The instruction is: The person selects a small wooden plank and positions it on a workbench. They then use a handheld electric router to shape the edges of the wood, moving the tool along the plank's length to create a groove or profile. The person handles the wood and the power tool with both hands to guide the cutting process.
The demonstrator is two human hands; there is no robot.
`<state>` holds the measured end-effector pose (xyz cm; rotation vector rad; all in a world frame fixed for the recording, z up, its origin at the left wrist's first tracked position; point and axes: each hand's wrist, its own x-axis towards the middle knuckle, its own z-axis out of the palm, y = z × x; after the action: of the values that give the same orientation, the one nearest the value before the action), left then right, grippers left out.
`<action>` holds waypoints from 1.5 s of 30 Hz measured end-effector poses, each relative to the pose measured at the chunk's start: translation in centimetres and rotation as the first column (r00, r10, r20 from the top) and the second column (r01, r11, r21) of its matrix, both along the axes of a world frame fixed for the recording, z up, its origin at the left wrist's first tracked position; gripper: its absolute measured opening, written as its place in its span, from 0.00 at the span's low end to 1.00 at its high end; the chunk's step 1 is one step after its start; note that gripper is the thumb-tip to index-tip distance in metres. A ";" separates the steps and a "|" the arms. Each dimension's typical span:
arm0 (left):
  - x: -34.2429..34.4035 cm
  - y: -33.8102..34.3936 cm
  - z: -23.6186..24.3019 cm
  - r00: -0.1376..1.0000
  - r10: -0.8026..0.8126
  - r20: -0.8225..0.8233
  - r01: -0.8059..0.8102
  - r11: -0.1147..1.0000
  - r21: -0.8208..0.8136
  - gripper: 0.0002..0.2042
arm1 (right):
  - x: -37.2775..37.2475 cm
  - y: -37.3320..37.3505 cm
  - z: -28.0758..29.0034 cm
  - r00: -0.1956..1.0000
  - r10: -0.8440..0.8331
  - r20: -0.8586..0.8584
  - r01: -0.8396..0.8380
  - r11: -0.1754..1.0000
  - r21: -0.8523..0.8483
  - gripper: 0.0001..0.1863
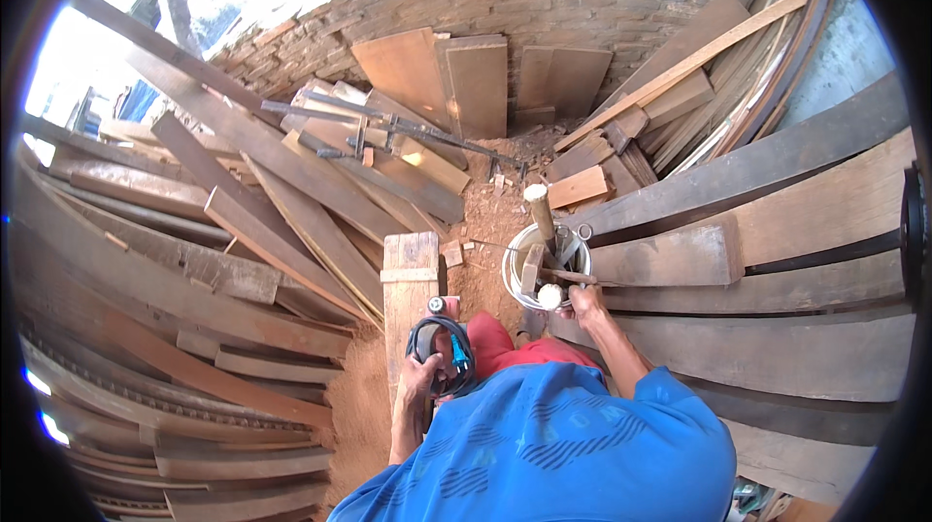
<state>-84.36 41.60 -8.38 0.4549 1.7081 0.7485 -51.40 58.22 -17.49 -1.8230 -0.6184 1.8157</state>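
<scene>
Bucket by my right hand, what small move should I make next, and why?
Probably steady the white bucket with the right hand, which is at its near right rim: the tall wooden piece stands well above the rim among crowded tools, so the load might shift.

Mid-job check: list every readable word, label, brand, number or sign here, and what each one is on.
No text can be quoted reliably.
Blue shirt: pale lettering, faint and broken by folds; no whole word readable.
Corded tool at the left hand: no readable marking.
White bucket by the right hand: no readable lettering.
Boards around: no readable labels or signs.
</scene>
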 end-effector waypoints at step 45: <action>-5.7 56.4 -19.8 0.919 -0.374 0.128 0.395 0.872 -0.289 0.08 | 29.1 42.6 -29.6 0.145 -0.989 0.034 0.988 0.143 -0.058 0.16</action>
<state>-90.09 98.02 -28.21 0.5222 1.5683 0.1963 -22.34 100.86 -47.06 -1.5234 0.6700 0.8209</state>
